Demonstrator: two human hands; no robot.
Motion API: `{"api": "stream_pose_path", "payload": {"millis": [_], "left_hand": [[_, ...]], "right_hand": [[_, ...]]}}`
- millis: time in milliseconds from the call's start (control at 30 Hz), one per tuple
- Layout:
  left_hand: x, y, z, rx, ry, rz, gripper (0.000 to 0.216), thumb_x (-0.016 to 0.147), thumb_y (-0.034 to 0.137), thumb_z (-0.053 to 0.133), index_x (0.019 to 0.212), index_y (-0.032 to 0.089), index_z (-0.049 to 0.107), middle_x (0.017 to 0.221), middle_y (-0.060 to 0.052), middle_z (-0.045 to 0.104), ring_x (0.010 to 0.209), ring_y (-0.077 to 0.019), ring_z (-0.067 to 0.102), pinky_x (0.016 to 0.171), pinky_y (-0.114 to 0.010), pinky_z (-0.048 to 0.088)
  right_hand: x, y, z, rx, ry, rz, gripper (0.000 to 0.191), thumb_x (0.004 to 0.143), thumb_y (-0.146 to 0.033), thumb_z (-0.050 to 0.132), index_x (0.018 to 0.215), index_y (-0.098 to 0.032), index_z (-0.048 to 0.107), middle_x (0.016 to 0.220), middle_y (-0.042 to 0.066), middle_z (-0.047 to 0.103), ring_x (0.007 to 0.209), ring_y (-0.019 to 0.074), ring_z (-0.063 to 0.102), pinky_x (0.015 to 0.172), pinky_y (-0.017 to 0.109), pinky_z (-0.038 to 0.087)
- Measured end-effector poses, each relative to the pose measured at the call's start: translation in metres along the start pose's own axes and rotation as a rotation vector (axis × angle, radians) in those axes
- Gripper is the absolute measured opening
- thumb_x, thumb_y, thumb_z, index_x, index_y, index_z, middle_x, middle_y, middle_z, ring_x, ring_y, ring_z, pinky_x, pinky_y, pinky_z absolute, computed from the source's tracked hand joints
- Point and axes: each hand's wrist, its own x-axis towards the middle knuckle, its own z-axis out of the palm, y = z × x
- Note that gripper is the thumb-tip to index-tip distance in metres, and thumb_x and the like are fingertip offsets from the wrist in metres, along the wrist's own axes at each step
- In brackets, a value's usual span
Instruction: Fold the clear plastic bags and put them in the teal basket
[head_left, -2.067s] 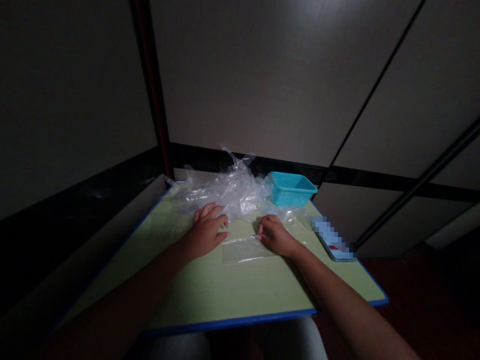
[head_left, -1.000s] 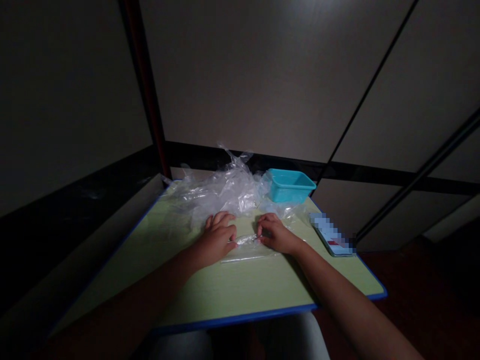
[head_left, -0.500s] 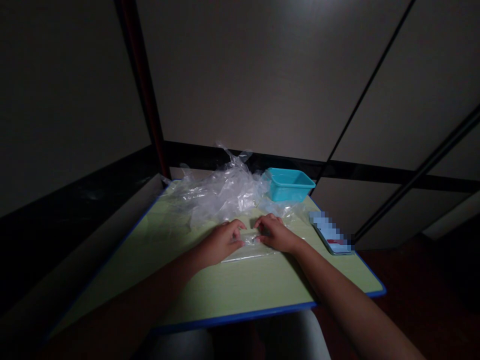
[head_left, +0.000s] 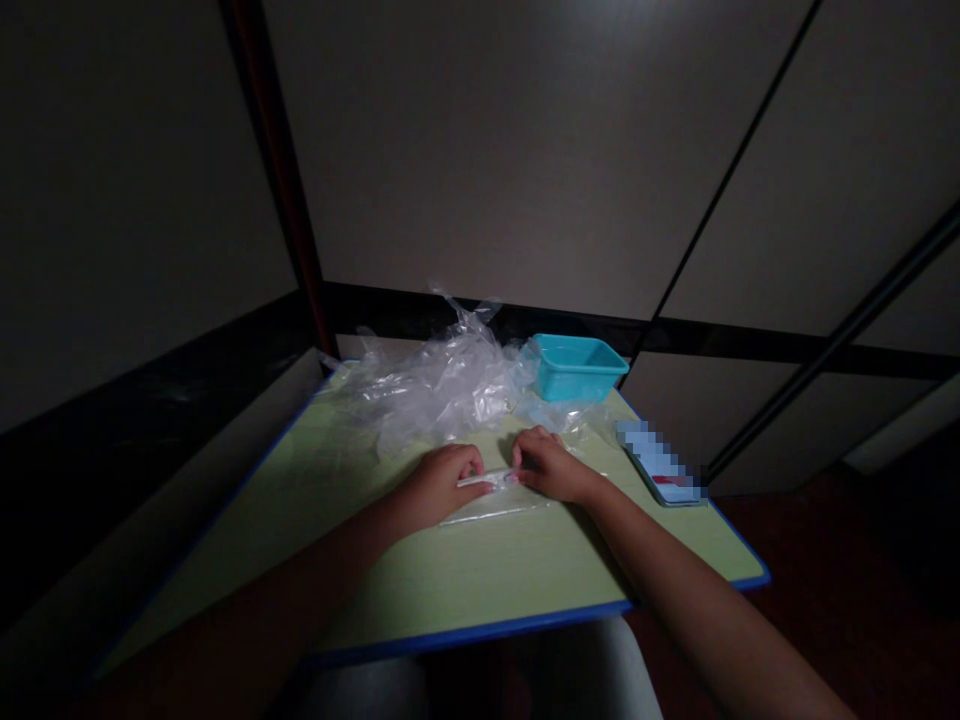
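Has a bare left hand (head_left: 439,482) and a bare right hand (head_left: 553,472), with slender fingers (head_left: 529,443); tapers from a smooth left forearm (head_left: 330,565) and right forearm (head_left: 675,585) to narrow wrists; bares both arms up to the edge of view; darkens into shadow on the left; seems to wear pale, plain cloth (head_left: 604,665) over the legs, too dim to show weave or seams.

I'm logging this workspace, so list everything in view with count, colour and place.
Table: one, pale green, blue edging, centre
Plastic piece: one, clear, lying mid-table
Plastic heap: one, clear, table's far side; pieces uncountable
Container: one, turquoise, right of the heap
Phone: one, pale blue, screen pixelated, table's right side
Panels: several, grey, beyond the table
Floor: one, dark red, lower right
Legs: two, pale, below the near edge
Left hand: one, bare, at the plastic piece
Right hand: likewise
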Motion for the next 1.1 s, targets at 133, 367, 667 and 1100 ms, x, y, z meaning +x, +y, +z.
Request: {"api": "stream_pose_path", "payload": {"millis": [133, 367, 667, 1100], "left_hand": [[0.002, -0.007, 0.002, -0.03, 0.007, -0.013, 0.016, 0.073, 0.029, 0.057, 0.066, 0.018, 0.048, 0.063, 0.005, 0.048, 0.062, -0.0122, 0.045, 0.054, -0.021, 0.03], [0.001, -0.01, 0.002, -0.088, -0.013, -0.035, 0.017, 0.068, 0.025, 0.06, 0.067, 0.019, 0.045, 0.061, 0.007, 0.047, 0.059, -0.011, 0.045, 0.052, -0.02, 0.03], [0.003, -0.015, 0.003, -0.095, -0.066, -0.08, 0.008, 0.067, 0.025, 0.058, 0.066, 0.018, 0.056, 0.054, 0.007, 0.044, 0.052, -0.0102, 0.042, 0.047, -0.02, 0.025], [0.004, -0.006, -0.009, -0.193, -0.017, -0.086, 0.013, 0.065, 0.027, 0.055, 0.065, 0.019, 0.045, 0.06, 0.006, 0.045, 0.06, -0.0119, 0.044, 0.053, -0.021, 0.033]], "right_hand": [[0.0, 0.0, 0.0, 0.014, 0.003, -0.002, 0.014, 0.069, -0.02, 0.064, 0.077, -0.018, 0.052, 0.084, 0.002, 0.054, 0.089, 0.0196, 0.042, 0.077, 0.03, 0.027], [0.0, 0.0, 0.001, 0.031, 0.007, 0.014, 0.014, 0.07, -0.02, 0.064, 0.078, -0.018, 0.053, 0.083, 0.002, 0.056, 0.088, 0.0191, 0.043, 0.077, 0.031, 0.026], [0.001, 0.004, 0.004, 0.019, -0.001, 0.001, 0.013, 0.07, -0.021, 0.066, 0.079, -0.018, 0.057, 0.083, 0.003, 0.058, 0.089, 0.0203, 0.045, 0.076, 0.032, 0.025], [0.001, 0.008, 0.006, 0.019, -0.002, 0.0, 0.016, 0.069, -0.024, 0.067, 0.079, -0.019, 0.055, 0.084, 0.002, 0.057, 0.089, 0.02, 0.044, 0.075, 0.031, 0.024]]}}
